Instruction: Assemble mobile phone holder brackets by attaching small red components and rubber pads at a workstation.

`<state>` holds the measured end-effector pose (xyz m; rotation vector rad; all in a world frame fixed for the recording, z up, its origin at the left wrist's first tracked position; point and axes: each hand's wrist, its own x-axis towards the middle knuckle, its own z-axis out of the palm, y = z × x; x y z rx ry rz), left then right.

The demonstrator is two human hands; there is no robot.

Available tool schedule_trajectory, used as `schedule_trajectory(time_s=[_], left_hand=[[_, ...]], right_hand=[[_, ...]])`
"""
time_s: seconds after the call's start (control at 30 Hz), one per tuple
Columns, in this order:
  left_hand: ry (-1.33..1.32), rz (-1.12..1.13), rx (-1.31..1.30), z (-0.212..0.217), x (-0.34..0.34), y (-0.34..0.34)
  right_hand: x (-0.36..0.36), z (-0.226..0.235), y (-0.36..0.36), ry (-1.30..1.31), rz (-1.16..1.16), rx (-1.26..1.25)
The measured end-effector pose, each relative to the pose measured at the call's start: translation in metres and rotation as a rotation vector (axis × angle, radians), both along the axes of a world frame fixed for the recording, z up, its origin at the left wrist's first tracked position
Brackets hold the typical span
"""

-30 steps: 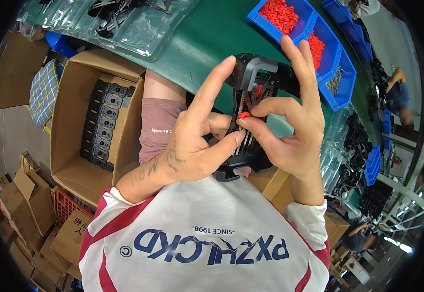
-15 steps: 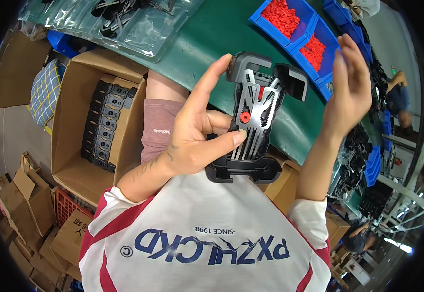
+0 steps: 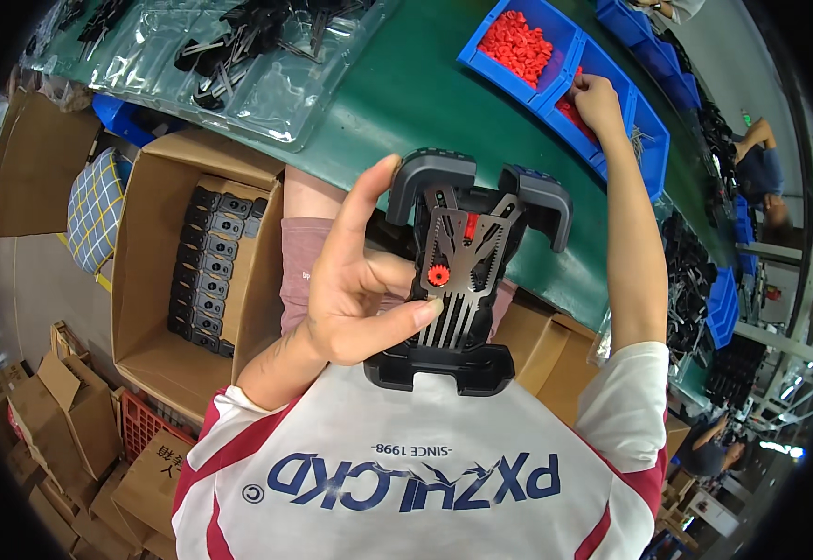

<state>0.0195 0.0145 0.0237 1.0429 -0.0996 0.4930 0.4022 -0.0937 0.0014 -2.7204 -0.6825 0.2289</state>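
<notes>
A black phone-holder bracket (image 3: 460, 280) with a metal plate, two padded side arms and a lower ledge is gripped by my left hand (image 3: 355, 303). The thumb presses on the metal strips, and the index finger reaches up beside one arm. On the plate sit a red toothed gear (image 3: 438, 275) and a red slider piece (image 3: 472, 226). My right hand (image 3: 598, 105) is in the middle compartment of a blue divided bin (image 3: 509, 88), among small red parts (image 3: 567, 112). Its fingers are bent together; whatever is between the fingertips is hidden.
More red parts (image 3: 516, 47) fill the adjoining compartment; thin metal pieces (image 3: 639, 145) lie in another. A clear plastic tray (image 3: 285, 126) on the green table (image 3: 378, 107) holds black and metal parts. On the left stands a cardboard box (image 3: 143, 308) with stacked black parts (image 3: 208, 271).
My right hand has moved from raised in the air down into the bin, fingers closing. The bracket has shifted left and slightly toward me, turned more upright, still in my left hand.
</notes>
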Motion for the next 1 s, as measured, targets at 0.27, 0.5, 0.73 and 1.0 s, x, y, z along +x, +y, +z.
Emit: schedule_trajectory(time_s=[0.27,0.5,0.73,1.0], left_hand=[[-0.008,0.028,0.101,0.002,-0.002,0.003],[-0.003,0.019,0.132,-0.002,-0.002,0.003],[0.148,0.086,-0.141,0.015,0.002,-0.006],[0.135,0.008,-0.178,0.002,0.000,0.003]], right_hand=[[-0.001,-0.002,-0.002,-0.008,-0.004,0.025],[-0.007,-0.003,-0.001,-0.069,0.049,0.026],[-0.010,0.003,-0.005,-0.214,0.045,0.118],[-0.004,-0.001,-0.004,-0.144,0.118,-0.023]])
